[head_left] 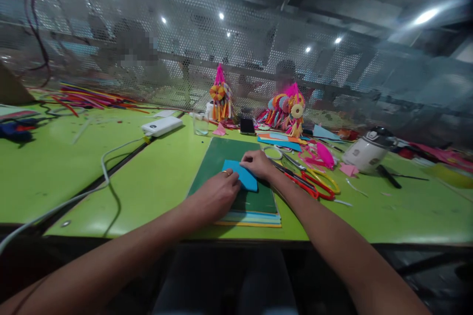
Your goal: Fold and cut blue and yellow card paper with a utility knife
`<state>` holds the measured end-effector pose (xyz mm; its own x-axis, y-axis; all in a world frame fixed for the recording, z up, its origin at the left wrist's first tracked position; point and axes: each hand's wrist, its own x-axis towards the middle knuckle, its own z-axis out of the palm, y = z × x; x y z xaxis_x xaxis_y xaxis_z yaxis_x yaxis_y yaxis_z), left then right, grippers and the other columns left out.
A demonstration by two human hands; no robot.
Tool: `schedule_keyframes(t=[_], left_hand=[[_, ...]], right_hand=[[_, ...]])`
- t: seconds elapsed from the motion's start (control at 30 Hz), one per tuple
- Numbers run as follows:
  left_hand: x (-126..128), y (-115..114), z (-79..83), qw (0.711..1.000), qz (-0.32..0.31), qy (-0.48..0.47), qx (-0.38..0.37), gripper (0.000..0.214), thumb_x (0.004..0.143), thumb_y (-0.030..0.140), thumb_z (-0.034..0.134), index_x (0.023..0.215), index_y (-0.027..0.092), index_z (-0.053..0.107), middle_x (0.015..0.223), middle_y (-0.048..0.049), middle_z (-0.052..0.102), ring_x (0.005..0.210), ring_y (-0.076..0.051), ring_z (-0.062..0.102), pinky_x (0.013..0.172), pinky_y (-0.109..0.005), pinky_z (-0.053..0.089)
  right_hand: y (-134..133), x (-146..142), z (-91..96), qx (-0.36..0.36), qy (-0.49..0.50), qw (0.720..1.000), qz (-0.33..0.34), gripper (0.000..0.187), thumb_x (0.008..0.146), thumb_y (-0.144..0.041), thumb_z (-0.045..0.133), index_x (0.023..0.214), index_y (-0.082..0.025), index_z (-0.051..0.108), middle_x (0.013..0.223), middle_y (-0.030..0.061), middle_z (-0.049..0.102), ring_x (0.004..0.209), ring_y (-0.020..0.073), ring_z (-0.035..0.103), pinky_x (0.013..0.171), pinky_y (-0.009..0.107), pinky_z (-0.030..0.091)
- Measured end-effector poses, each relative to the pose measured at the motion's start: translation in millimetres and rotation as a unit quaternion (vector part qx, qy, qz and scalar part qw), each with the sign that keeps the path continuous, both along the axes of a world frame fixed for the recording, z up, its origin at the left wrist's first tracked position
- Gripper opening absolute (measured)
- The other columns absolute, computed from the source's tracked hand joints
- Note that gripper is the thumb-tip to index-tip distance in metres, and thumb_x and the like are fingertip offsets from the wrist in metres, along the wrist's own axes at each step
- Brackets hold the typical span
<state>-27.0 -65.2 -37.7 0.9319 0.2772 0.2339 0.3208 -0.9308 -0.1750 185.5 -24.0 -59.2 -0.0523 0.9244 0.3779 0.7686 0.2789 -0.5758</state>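
Observation:
A blue sheet of paper (pixel 247 180), with what looks like a folded edge, lies on a stack of coloured sheets (pixel 218 155) topped by a dark green one. On the blue paper's left part rests my left hand (pixel 220 190), its fingers bent and pressed together at the sheet, a ring on one finger. My right hand (pixel 255 163) pinches or presses the paper's upper right edge with curled fingertips. To the right of the stack lie red-handled scissors (pixel 301 182) and yellow-handled scissors (pixel 323 177).
A white power bank (pixel 162 126) with a cable crosses the left side. Behind the stack are a glass (pixel 200 124), a phone (pixel 247 126) and tasselled ornaments (pixel 295 108). A white and black kettle-like container (pixel 365 150) stands right. The green table (pixel 155 187) ends near my lap.

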Motion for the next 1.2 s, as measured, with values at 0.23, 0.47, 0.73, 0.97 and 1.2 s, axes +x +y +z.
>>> schedule_keyframes(t=[0.23, 0.47, 0.73, 0.97, 1.2], left_hand=[[-1, -6, -0.5, 1.0, -0.016, -0.009, 0.016, 0.021, 0.091, 0.012, 0.043, 0.088, 0.01, 0.063, 0.089, -0.0131, 0.058, 0.084, -0.025, 0.051, 0.075, -0.039, 0.044], [-1, -5, -3.9, 0.999, -0.023, -0.013, 0.019, 0.02, 0.092, 0.016, 0.046, 0.089, 0.012, 0.065, 0.088, -0.0123, 0.059, 0.086, -0.026, 0.053, 0.074, -0.04, 0.044], [-3, -3, -2.9, 0.999, -0.03, -0.016, 0.03, 0.019, 0.091, 0.018, 0.048, 0.08, 0.013, 0.063, 0.086, -0.0113, 0.057, 0.082, -0.024, 0.052, 0.072, -0.039, 0.044], [-3, 1, -5.2, 0.999, -0.037, -0.016, 0.03, 0.022, 0.091, 0.017, 0.046, 0.077, 0.013, 0.062, 0.083, -0.0113, 0.056, 0.079, -0.023, 0.051, 0.069, -0.037, 0.043], [-3, 2, -2.9, 0.999, -0.037, -0.023, 0.032, 0.025, 0.092, 0.016, 0.044, 0.075, 0.013, 0.063, 0.081, -0.0118, 0.056, 0.077, -0.023, 0.051, 0.069, -0.037, 0.043]], right_hand=[[-2, -1, 2.4, 0.004, -0.004, 1.0, 0.004, 0.007, 0.071, -0.015, 0.069, 0.065, -0.016, 0.069, 0.066, 0.0011, 0.068, 0.065, 0.0139, 0.058, 0.062, 0.024, 0.041], [-4, -1, 4.7, 0.001, -0.003, 1.0, 0.006, 0.006, 0.073, -0.015, 0.069, 0.066, -0.016, 0.069, 0.069, 0.0015, 0.069, 0.069, 0.0147, 0.06, 0.066, 0.025, 0.043], [0, -1, -1.5, 0.001, -0.007, 1.0, -0.012, 0.006, 0.073, -0.016, 0.069, 0.067, -0.015, 0.069, 0.069, 0.0021, 0.069, 0.068, 0.0141, 0.059, 0.065, 0.024, 0.043], [-1, -2, -4.4, 0.0, -0.013, 1.0, -0.018, 0.005, 0.074, -0.016, 0.068, 0.069, -0.016, 0.069, 0.07, 0.0007, 0.068, 0.07, 0.0141, 0.06, 0.066, 0.024, 0.043], [-7, -2, 15.3, 0.021, -0.027, 0.998, -0.048, 0.011, 0.08, -0.012, 0.061, 0.076, -0.014, 0.071, 0.08, 0.0061, 0.07, 0.078, 0.0177, 0.061, 0.075, 0.03, 0.045]])
